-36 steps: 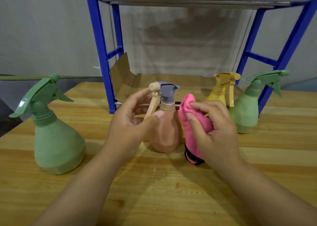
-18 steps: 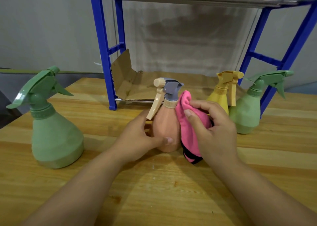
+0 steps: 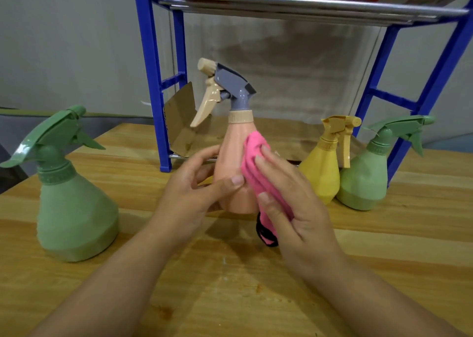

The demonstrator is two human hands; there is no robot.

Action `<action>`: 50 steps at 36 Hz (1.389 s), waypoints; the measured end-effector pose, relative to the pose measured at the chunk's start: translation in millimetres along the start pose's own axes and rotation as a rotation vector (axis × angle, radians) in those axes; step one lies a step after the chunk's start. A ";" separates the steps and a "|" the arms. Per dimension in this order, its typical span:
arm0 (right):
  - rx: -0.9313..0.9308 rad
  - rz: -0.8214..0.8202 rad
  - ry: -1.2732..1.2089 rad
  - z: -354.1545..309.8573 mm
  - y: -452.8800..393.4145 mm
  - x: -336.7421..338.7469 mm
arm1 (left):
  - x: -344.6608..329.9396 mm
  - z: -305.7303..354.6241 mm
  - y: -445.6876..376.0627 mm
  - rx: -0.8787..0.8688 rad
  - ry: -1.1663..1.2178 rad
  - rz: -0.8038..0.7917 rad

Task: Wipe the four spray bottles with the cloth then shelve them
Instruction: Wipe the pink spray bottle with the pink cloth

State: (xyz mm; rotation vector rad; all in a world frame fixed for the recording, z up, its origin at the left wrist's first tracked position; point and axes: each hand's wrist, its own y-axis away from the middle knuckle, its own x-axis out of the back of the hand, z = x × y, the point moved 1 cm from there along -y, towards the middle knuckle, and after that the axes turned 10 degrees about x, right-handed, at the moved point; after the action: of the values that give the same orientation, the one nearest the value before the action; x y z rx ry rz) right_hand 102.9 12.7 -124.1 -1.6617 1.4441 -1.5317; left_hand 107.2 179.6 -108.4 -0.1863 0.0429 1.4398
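A peach spray bottle (image 3: 231, 155) with a grey head and beige trigger is held above the wooden table (image 3: 230, 298). My left hand (image 3: 194, 191) grips its lower body, thumb across the front. With my right hand (image 3: 289, 198) I press a pink cloth (image 3: 253, 162) against the bottle's right side, fingers curled over the cloth. A large green spray bottle (image 3: 74, 208) stands at the left. A yellow spray bottle (image 3: 325, 168) and a smaller green spray bottle (image 3: 366, 178) stand side by side at the right.
A blue metal shelf rack (image 3: 153, 68) stands on the table behind the bottles, with a steel upper tier (image 3: 307, 6) overhead. Brown cardboard (image 3: 181, 121) lines its bottom level. A grey wall is behind.
The peach bottle has been lifted higher and nearer to me. My left hand shifted from its trigger down to its body. The cloth slid along the bottle's right side.
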 end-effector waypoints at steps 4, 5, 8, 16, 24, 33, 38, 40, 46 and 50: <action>-0.005 0.139 -0.072 1.9 -10.2 5.6 | -4.5 -0.6 3.9 -0.008 -0.078 -0.076; -0.027 0.172 -0.102 1.8 -13.4 8.2 | -6.3 -0.6 4.7 -0.011 -0.084 -0.091; -0.089 0.235 -0.175 -0.2 -19.3 15.4 | -7.7 -2.8 4.9 -0.006 -0.094 -0.131; -0.075 0.135 -0.117 -9.0 -8.9 6.8 | -2.0 0.4 5.0 -0.005 0.040 -0.084; 0.063 0.102 0.010 -5.7 -6.7 1.9 | 0.7 -7.1 5.5 -0.017 -0.043 -0.020; -0.251 0.262 -0.313 -4.8 -20.3 12.1 | -0.5 -1.5 7.3 -0.058 -0.083 -0.131; -0.363 0.320 -0.432 -7.2 -22.0 12.2 | -2.8 -4.5 7.6 -0.031 -0.066 -0.130; -0.397 0.335 -0.438 -6.7 -22.3 12.1 | -2.3 -4.7 8.8 -0.024 -0.060 -0.117; -0.522 0.397 -0.445 -2.4 -20.0 10.2 | 0.7 -1.5 9.6 -0.062 -0.097 -0.101; -0.448 0.381 -0.353 -8.8 -17.8 7.2 | -1.2 -4.2 7.5 -0.033 -0.148 -0.085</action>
State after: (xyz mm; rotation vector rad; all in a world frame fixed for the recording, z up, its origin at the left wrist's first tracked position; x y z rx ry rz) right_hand 100.4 15.2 -103.3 -1.6558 1.8516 -0.7027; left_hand 100.0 178.6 -113.1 -0.1074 -0.1085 1.3662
